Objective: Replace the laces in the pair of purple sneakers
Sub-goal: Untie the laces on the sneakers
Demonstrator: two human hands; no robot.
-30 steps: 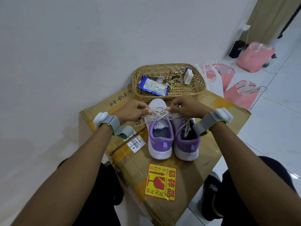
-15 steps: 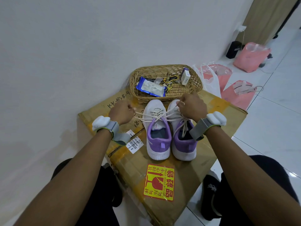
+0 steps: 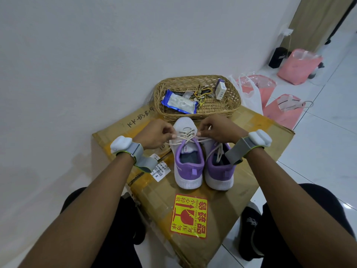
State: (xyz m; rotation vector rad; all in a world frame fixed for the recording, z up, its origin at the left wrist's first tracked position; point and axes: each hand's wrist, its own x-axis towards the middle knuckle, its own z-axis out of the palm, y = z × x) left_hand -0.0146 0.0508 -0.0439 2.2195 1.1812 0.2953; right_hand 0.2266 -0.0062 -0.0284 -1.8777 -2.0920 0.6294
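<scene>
Left hand [image 3: 154, 135]: fingertips are pinched on one end of the lace [image 3: 186, 133], at the outer side of the left sneaker [image 3: 188, 167].
Right hand [image 3: 218, 130]: fingertips are pinched on the other end, at the inner side of the same sneaker.
Change from half a second ago: both hands are brought in close to the eyelets, where they were drawn wide apart with the ends pulled taut.
Sneakers: two, purple and white. They are stood side by side on the box [image 3: 251, 171], toes toward the basket [image 3: 233, 93].
Laces: two, cream. One is crossed through the left sneaker; the second lace [image 3: 218, 151] is hung loose over the opening of the right sneaker [image 3: 220, 171].
Box: one, cardboard, marked with one yellow sticker [image 3: 188, 216].
Basket: one, wicker, set on the box just beyond the toes.
Wristbands: two, one [image 3: 121, 145] on the left wrist, one [image 3: 258, 139] on the right.
Bags: three, pink [image 3: 297, 66] [image 3: 258, 88] [image 3: 282, 113], on the floor at right.
</scene>
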